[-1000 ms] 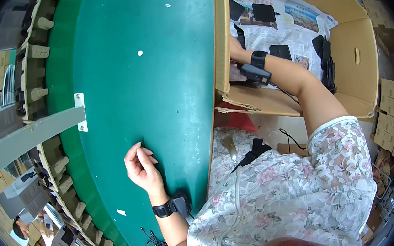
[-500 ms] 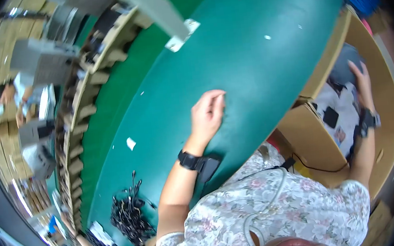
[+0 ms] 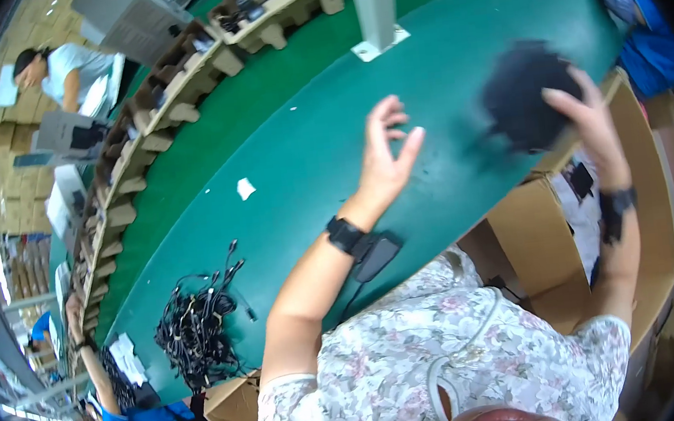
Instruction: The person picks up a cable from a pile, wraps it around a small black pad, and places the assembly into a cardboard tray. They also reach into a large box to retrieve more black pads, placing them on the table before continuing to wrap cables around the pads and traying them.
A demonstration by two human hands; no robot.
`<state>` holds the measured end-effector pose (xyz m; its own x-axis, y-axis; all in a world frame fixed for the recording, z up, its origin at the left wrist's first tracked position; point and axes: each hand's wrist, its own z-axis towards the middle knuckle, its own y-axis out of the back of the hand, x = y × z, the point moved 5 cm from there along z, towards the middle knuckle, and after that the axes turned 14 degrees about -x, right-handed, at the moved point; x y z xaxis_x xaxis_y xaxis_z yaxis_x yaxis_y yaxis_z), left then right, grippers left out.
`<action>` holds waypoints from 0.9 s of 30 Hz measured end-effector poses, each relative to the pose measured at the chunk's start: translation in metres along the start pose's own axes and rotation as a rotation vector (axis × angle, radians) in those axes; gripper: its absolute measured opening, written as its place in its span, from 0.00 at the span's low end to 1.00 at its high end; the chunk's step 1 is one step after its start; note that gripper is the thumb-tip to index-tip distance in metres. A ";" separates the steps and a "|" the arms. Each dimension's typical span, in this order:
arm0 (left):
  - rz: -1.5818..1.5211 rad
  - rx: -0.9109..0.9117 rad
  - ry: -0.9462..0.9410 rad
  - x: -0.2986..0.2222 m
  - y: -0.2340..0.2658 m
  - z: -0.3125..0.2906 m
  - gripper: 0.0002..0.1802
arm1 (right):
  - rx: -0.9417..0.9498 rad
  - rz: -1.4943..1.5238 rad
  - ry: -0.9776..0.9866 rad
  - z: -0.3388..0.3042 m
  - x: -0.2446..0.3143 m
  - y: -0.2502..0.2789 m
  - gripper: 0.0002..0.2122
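Note:
My right hand (image 3: 591, 122) grips a black, roughly rounded object (image 3: 529, 96) and holds it above the green tabletop, just past the cardboard box's edge. Motion smears the object, so its kind does not show. My left hand (image 3: 388, 147) is raised over the middle of the table with thumb and fingers apart and nothing between them. By that wrist, a black adapter-like block (image 3: 379, 257) with a cord lies at the table's near edge. A tangled heap of black cables (image 3: 199, 328) rests on the table to the left.
An open cardboard box (image 3: 535, 222) at my right holds whitish wrapping and dark items. A grey post (image 3: 373, 5) is fixed to the table. Along the far side, moulded trays (image 3: 155, 119) hold parts on a green belt. Other people work at the left and top left.
My right hand has come up out of the box with the black object, moving over the table. My left hand has shifted right and away from me, and its fingers have spread.

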<state>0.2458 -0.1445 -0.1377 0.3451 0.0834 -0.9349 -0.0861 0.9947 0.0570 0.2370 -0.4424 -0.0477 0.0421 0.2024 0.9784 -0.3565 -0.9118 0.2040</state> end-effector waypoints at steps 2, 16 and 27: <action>0.167 -0.030 -0.222 -0.033 0.003 0.006 0.35 | 0.263 -0.011 -0.055 -0.004 0.001 -0.061 0.33; 1.179 0.421 -0.563 -0.045 -0.054 -0.011 0.35 | 0.492 -0.239 0.324 0.030 -0.042 -0.049 0.23; 1.095 0.559 -0.623 -0.075 -0.059 -0.023 0.28 | -0.183 -0.356 -0.303 -0.088 -0.252 0.222 0.18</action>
<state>0.2032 -0.2107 -0.0788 0.7156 0.6982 -0.0206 -0.2503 0.2838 0.9256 0.0653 -0.6650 -0.2518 0.4506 0.3516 0.8206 -0.4277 -0.7218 0.5441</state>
